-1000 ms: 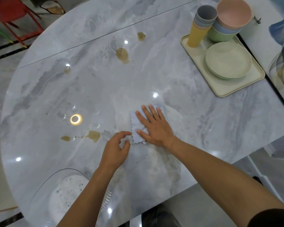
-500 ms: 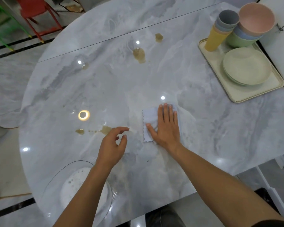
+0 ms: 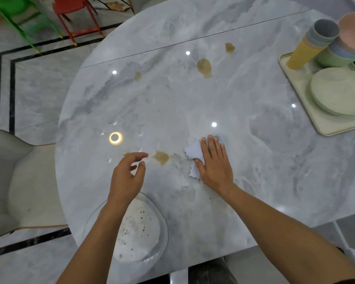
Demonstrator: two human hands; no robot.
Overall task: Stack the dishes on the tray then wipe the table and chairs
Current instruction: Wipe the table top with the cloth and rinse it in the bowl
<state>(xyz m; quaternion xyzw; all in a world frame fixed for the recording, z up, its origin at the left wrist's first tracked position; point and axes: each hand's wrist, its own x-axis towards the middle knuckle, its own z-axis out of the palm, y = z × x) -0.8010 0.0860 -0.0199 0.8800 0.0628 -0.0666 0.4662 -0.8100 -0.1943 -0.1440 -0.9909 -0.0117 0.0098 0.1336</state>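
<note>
You are pressing your right hand flat on the pale blue cloth, fingers straight and close together, palm bearing down on the marble table — nothing is being pinched or gripped. Over the last second you have been sliding that cloth toward your left: the gap between its scalloped edge and the nearest brown spill is closing, and now the two are lying just beside each other, not yet touching. Your left hand is hovering near that same spill, fingers loosely curled and holding nothing.

The stacking looks finished: the cups, bowls and plates are all sitting on the tray at the far right. So you are working through the wiping, and it looks early — a larger spill and two smaller ones are waiting farther across the table, well apart from the cloth. The white chair at your left is standing untouched, so the chairs are probably coming after the tabletop.
</note>
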